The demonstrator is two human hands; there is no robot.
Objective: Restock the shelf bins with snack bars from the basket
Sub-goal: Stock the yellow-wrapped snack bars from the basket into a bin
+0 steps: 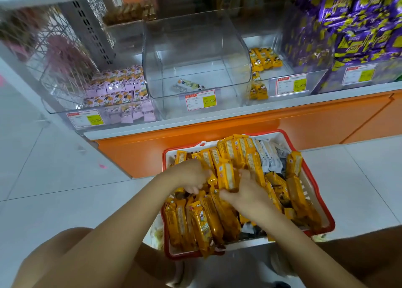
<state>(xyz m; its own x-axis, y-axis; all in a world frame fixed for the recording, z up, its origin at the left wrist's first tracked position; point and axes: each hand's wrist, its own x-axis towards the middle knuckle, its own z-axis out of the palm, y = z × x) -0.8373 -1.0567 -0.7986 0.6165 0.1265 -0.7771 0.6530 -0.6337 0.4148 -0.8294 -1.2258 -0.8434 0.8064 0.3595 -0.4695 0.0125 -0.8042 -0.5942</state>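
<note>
Grip: your left hand (pixel 191 176) and right hand (pixel 247 189) both clasp bunch of snack bars (pixel 226 175) at middle of basket (pixel 324 202). Step: gathering load. Next, likely: lift bunch clear, carry up to near-empty middle bin (pixel 195 54), keeping bars pressed together.

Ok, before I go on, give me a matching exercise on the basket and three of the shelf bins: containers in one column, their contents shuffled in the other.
Containers
1. basket
2. leftmost bin
3. tall curved bin
4. rightmost bin

Contents
A. purple packs, piled high
B. mostly yellow bars, a few white ones behind
C. one lone bar on the bottom
D. pink packs

Pairs: 1-B, 2-D, 3-C, 4-A
</note>
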